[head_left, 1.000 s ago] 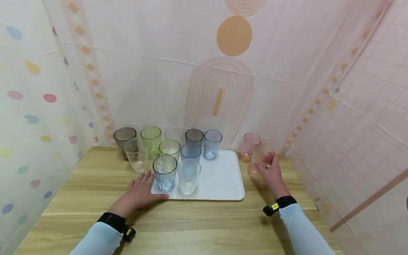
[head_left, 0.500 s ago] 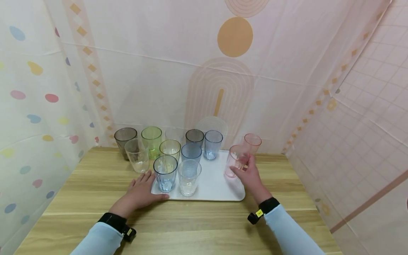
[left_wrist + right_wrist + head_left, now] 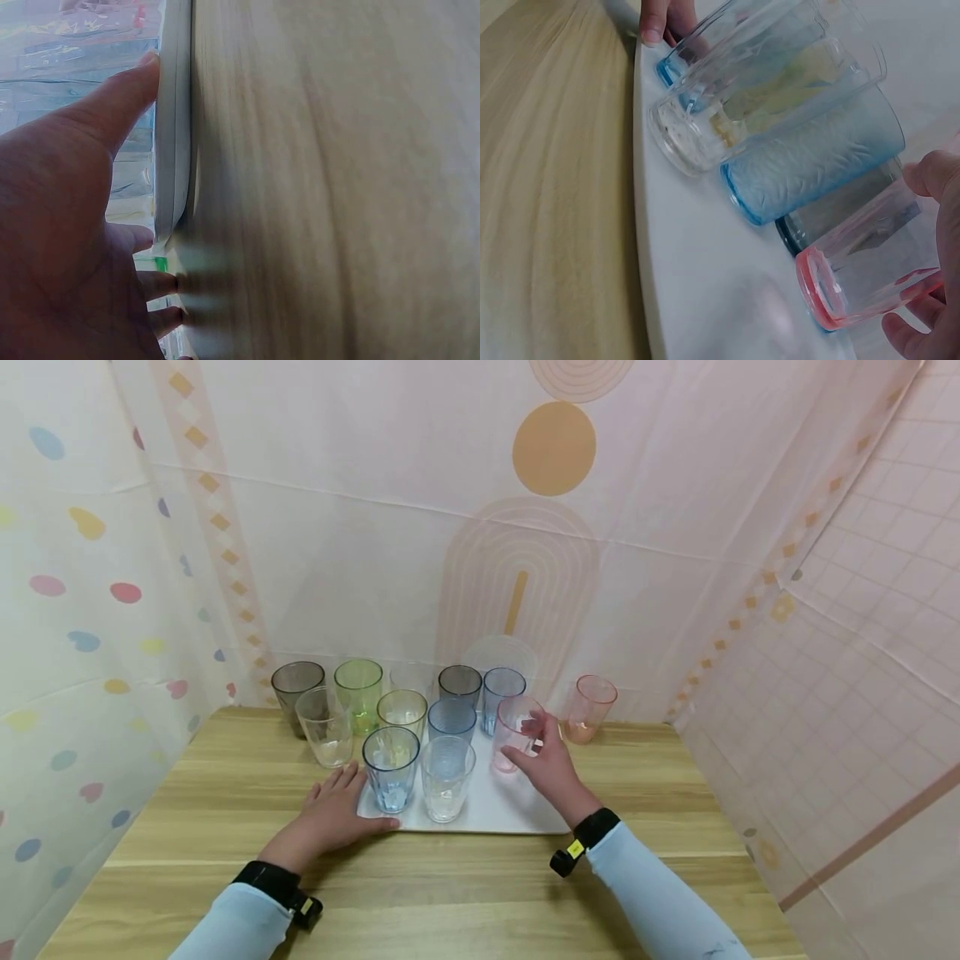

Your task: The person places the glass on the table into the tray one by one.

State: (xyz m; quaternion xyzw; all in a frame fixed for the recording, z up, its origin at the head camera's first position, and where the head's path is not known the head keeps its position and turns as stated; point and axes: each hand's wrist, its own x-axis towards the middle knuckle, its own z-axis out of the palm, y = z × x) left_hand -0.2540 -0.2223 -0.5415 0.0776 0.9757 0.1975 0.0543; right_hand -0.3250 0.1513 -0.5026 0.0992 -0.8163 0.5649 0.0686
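My right hand grips a pink glass upright over the middle of the white tray, right of the blue glasses. In the right wrist view my thumb and fingers curl round the pink glass, whose base hangs just above the tray. My left hand lies flat on the wooden table, its fingers straight. Its thumb presses on the tray's front left corner. A second pink glass stands on the table, right of the tray.
Several glasses crowd the tray's left half and the table behind it: a blue one, a clear one, a green one and a grey one. Patterned curtain walls close in the back and sides.
My right hand has carried the pink glass leftwards, from the table right of the tray to above the tray's middle. The left hand has stayed in place.
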